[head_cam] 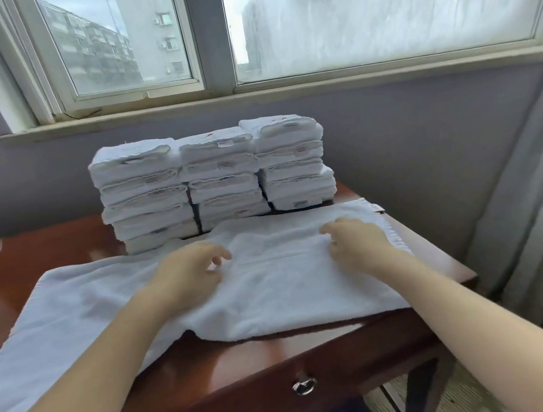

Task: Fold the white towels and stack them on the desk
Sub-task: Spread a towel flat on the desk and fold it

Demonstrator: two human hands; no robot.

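Two hands lie on a white towel spread across the desk. Left of the towel's middle, the left hand rests palm down with fingers loosely curled, gripping nothing clearly. Behind the towel, touching its far edge, three stacks of folded towels stand side by side against the wall. Right of the towel's middle, the right hand rests palm down, fingers bent onto the cloth; whether it pinches the fabric cannot be told. The towel's left end hangs off the desk.

towel on desk, stacks behind
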